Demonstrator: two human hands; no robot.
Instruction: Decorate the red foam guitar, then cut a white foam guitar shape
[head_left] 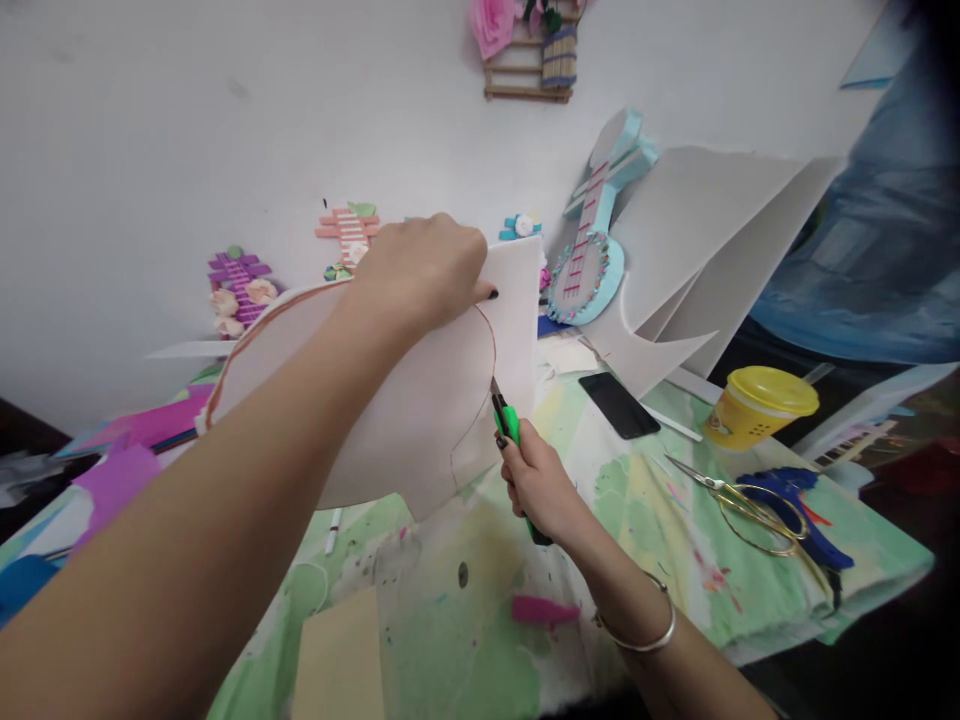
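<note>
My left hand (431, 265) is closed over the top edge of a white foam board (405, 400), which stands upright above the table. A brown curved line is drawn on the board, and its left side has a rounded outline. My right hand (536, 475) is wrapped round a green and black utility knife (510, 420). The knife's tip touches the board on the drawn line, near its right side. Part of the board is hidden behind my left forearm.
Gold-handled scissors (739, 500), a blue glue gun (799, 510), a yellow-lidded tub (761, 405) and a black phone (619, 405) lie to the right. A light blue paper guitar (592, 240) leans at the back. A cardboard piece (341, 660) lies in front.
</note>
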